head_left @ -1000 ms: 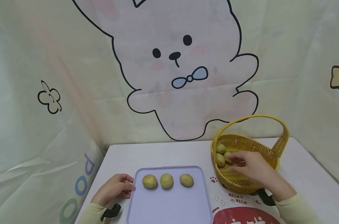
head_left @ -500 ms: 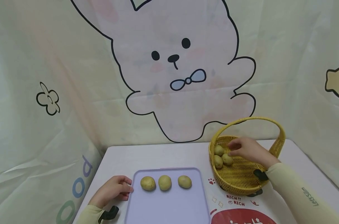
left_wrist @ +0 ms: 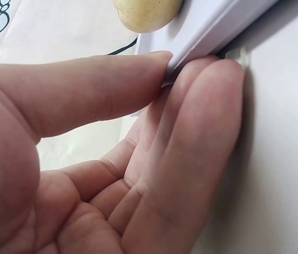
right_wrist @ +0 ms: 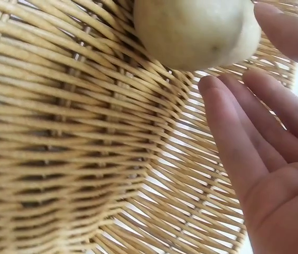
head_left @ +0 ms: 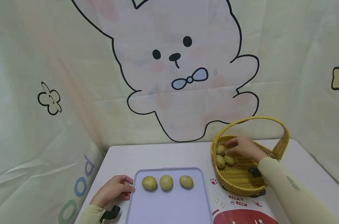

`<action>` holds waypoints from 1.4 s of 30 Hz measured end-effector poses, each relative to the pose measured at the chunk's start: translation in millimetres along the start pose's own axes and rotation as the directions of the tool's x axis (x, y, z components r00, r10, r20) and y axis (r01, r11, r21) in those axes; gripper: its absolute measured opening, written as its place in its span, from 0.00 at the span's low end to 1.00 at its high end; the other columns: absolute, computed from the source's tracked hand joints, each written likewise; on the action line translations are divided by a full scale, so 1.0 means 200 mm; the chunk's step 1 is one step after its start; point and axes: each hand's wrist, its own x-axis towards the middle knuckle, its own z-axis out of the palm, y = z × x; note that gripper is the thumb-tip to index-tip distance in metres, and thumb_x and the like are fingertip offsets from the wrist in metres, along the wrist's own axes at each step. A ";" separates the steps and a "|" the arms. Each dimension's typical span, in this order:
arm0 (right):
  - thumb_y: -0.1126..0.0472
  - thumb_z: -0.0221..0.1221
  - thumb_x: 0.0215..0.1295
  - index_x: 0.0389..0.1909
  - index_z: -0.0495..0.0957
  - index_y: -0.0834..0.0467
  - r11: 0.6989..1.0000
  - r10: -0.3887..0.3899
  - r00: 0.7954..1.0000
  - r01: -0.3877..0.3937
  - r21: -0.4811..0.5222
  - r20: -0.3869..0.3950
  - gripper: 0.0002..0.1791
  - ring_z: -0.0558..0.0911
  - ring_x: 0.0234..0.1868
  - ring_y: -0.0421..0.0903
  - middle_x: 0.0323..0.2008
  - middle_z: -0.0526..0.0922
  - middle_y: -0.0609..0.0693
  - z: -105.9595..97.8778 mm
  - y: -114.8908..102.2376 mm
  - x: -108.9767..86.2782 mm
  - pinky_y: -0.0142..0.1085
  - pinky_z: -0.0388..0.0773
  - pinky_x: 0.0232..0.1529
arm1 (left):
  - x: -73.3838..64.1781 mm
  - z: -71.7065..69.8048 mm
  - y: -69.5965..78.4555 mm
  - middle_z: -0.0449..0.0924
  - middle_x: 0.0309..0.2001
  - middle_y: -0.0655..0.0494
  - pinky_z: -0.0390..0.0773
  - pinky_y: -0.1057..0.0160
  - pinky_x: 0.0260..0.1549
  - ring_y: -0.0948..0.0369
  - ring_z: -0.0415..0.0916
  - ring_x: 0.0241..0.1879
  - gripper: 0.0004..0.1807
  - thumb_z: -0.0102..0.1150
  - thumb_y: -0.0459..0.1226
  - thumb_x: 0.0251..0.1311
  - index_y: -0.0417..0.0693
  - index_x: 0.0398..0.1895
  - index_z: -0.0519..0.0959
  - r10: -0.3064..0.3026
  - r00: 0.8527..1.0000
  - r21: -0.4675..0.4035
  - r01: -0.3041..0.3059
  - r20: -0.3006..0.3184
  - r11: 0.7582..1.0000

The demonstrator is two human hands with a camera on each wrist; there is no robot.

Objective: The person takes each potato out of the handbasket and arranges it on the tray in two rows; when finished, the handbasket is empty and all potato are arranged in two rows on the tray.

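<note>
My left hand (head_left: 113,189) is at the left edge of a lilac tray (head_left: 169,207); in the left wrist view its thumb and fingers (left_wrist: 207,100) pinch the tray's rim (left_wrist: 207,32). Three potatoes lie in a row on the tray: a left one (head_left: 149,183), a middle one (head_left: 166,182) and a right one (head_left: 186,181). Inside a yellow wicker basket (head_left: 242,185), my right hand (head_left: 243,147) reaches over more potatoes (head_left: 229,159). The right wrist view has its fingers (right_wrist: 233,127) extended and spread from the thumb, right beside a potato (right_wrist: 196,32).
The basket's tall arched handle (head_left: 256,118) rises over the right forearm. A printed mat (head_left: 242,216) with red lettering lies on the white table (head_left: 124,155) right of the tray. A cartoon curtain (head_left: 186,102) hangs behind.
My right hand has moved farther back in the basket, now beside the potatoes at its left side. The left hand keeps its place at the tray's edge.
</note>
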 end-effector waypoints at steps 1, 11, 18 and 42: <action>0.51 0.75 0.67 0.59 0.86 0.66 1.000 -0.001 1.000 0.001 0.000 -0.002 0.28 0.85 0.60 0.66 0.56 0.90 0.63 0.01 0.00 0.01 0.62 0.82 0.62 | 0.00 0.00 0.00 0.80 0.29 0.53 0.87 0.63 0.31 0.60 0.80 0.30 0.17 0.72 0.34 0.64 0.35 0.50 0.79 -0.001 1.000 -0.004 0.001 0.001 1.000; 0.49 0.74 0.67 0.60 0.85 0.64 0.999 0.036 0.999 -0.037 0.036 0.012 0.29 0.85 0.59 0.61 0.56 0.90 0.61 0.06 0.01 0.04 0.60 0.81 0.62 | 0.00 0.00 0.01 0.80 0.29 0.54 0.88 0.62 0.31 0.60 0.80 0.31 0.18 0.71 0.33 0.65 0.33 0.52 0.78 0.008 1.000 0.007 -0.008 -0.005 1.000; 0.48 0.74 0.67 0.60 0.85 0.66 0.997 0.060 0.998 -0.060 0.037 0.010 0.30 0.86 0.57 0.59 0.54 0.90 0.60 0.08 0.02 0.06 0.57 0.83 0.60 | 0.01 0.00 0.00 0.79 0.29 0.54 0.88 0.62 0.31 0.60 0.80 0.31 0.18 0.71 0.33 0.65 0.33 0.53 0.78 0.002 1.000 0.010 -0.002 -0.014 1.000; 0.43 0.77 0.61 0.57 0.86 0.66 0.995 0.099 0.992 -0.097 0.028 -0.075 0.34 0.86 0.56 0.60 0.54 0.89 0.63 0.12 -0.01 0.08 0.55 0.85 0.56 | 0.02 0.00 -0.02 0.79 0.29 0.55 0.88 0.62 0.31 0.60 0.81 0.30 0.18 0.71 0.33 0.65 0.34 0.53 0.78 0.007 1.000 -0.003 -0.007 -0.015 1.000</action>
